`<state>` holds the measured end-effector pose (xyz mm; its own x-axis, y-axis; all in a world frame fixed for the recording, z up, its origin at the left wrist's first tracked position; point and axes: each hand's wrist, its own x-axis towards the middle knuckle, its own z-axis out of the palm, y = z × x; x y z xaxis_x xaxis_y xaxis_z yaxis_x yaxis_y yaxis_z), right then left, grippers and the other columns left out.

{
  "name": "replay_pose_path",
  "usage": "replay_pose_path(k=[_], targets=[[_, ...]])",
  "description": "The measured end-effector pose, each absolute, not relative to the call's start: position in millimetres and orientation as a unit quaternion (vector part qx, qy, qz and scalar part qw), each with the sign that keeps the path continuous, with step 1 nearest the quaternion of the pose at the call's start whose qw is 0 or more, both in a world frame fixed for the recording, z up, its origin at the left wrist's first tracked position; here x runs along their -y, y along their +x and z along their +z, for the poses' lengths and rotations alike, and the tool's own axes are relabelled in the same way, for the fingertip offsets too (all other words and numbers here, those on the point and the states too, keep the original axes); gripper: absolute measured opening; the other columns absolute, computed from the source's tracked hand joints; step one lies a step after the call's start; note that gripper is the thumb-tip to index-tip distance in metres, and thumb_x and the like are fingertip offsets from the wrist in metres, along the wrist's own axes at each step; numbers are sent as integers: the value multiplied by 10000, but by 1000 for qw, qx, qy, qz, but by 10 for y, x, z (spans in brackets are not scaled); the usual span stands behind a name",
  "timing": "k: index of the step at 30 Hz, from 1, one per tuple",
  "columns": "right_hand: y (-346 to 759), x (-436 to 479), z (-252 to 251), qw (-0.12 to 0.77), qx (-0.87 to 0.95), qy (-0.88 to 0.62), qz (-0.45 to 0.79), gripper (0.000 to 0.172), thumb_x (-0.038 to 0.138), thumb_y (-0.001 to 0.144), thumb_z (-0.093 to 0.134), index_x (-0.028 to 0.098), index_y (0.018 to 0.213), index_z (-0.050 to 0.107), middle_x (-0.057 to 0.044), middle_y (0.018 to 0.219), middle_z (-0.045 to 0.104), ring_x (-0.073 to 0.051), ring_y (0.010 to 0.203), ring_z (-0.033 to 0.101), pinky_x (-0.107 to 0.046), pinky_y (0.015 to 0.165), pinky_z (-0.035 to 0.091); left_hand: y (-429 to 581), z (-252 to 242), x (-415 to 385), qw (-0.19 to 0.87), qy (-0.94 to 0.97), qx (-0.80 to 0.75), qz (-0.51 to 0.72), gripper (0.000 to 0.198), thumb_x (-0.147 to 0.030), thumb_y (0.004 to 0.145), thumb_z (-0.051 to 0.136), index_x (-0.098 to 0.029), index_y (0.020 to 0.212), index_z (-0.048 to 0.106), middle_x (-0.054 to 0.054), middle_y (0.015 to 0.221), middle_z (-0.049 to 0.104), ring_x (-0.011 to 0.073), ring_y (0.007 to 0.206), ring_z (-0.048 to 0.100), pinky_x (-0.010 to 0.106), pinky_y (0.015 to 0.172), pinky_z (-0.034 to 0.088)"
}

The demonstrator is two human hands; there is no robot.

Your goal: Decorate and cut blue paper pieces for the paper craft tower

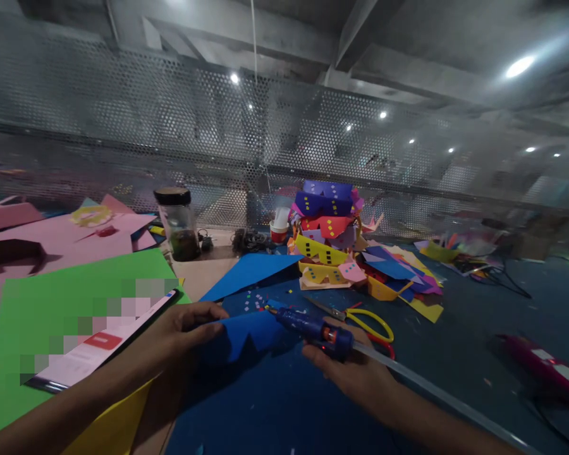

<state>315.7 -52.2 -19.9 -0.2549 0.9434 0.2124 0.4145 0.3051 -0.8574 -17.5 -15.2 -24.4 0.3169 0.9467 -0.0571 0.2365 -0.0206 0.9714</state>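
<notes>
My left hand (pixel 196 325) pinches the left end of a cut blue paper piece (pixel 244 332), which has a notch in its lower edge. In my right hand (pixel 351 370) is a blue hot glue gun (pixel 308 325), with a long clear glue stick (pixel 436 388) running out of its back. The gun's nozzle points left, at the upper right edge of the blue paper; I cannot tell whether it touches. Small coloured paper squares (pixel 253 300) lie scattered just behind the paper. Scissors (pixel 367 319) with yellow and red handles rest beyond my right hand.
A phone (pixel 109 341) lies on green paper (pixel 76 278) at left. Behind stand a lidded jar (pixel 175 224), a cup (pixel 279 230) and a stack of decorated paper bands (pixel 327 234). Coloured sheets (pixel 403 272) lie beside the stack. A magenta tool (pixel 545 366) sits at far right.
</notes>
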Motion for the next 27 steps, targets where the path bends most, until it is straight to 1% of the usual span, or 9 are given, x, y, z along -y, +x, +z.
replay_pose_path(k=[3, 6, 11, 14, 16, 20, 23, 27], targets=[[3161, 515, -196, 377, 717, -475, 345, 321, 525, 906, 715, 212, 855, 661, -3, 739, 624, -153, 619, 571, -247, 530, 492, -179, -248, 149, 511, 622, -480, 348, 361, -550, 836, 745, -215, 968, 742, 19, 827, 745, 187, 731, 670, 266, 660, 514], [3154, 526, -190, 385, 729, -460, 329, 307, 506, 915, 703, 216, 837, 637, -3, 734, 600, -167, 638, 571, -267, 551, 493, -190, -263, 143, 509, 619, -479, 358, 360, -542, 836, 748, -213, 982, 745, 32, 863, 760, 200, 755, 683, 283, 688, 526], [3159, 536, -186, 405, 753, -451, 256, 237, 461, 925, 682, 242, 836, 660, -24, 772, 650, -215, 702, 612, -335, 670, 529, -183, -227, 157, 477, 621, -496, 375, 348, -531, 827, 756, -211, 963, 758, 28, 857, 750, 193, 749, 663, 269, 662, 506], [3165, 539, -178, 398, 765, -452, 227, 213, 444, 935, 667, 255, 838, 674, -21, 783, 673, -224, 724, 636, -342, 697, 538, -174, -187, 163, 465, 621, -511, 370, 370, -550, 811, 755, -219, 978, 756, 21, 835, 755, 195, 730, 664, 266, 642, 502], [3165, 546, -168, 395, 769, -452, 221, 208, 443, 935, 665, 262, 834, 678, -20, 778, 678, -224, 714, 640, -342, 691, 542, -171, -166, 165, 463, 624, -509, 370, 380, -558, 811, 758, -223, 989, 752, 20, 840, 759, 197, 730, 667, 268, 643, 506], [3155, 563, -161, 397, 767, -454, 218, 221, 458, 940, 656, 271, 822, 673, -15, 716, 652, -220, 647, 619, -334, 622, 522, -161, -136, 188, 482, 626, -488, 371, 364, -549, 845, 752, -216, 992, 744, 18, 841, 751, 185, 728, 659, 264, 653, 496], [3148, 565, -168, 398, 770, -449, 217, 229, 451, 949, 652, 262, 820, 652, -16, 739, 656, -216, 663, 627, -326, 634, 515, -145, -118, 218, 487, 625, -481, 374, 346, -531, 870, 743, -210, 999, 735, 17, 857, 749, 177, 740, 657, 262, 673, 483], [3141, 557, -166, 379, 785, -438, 220, 244, 419, 960, 655, 244, 801, 595, 13, 727, 622, -165, 612, 577, -286, 590, 448, -128, -108, 237, 481, 634, -482, 366, 355, -532, 875, 735, -202, 1005, 735, 25, 864, 746, 189, 763, 655, 272, 692, 474]])
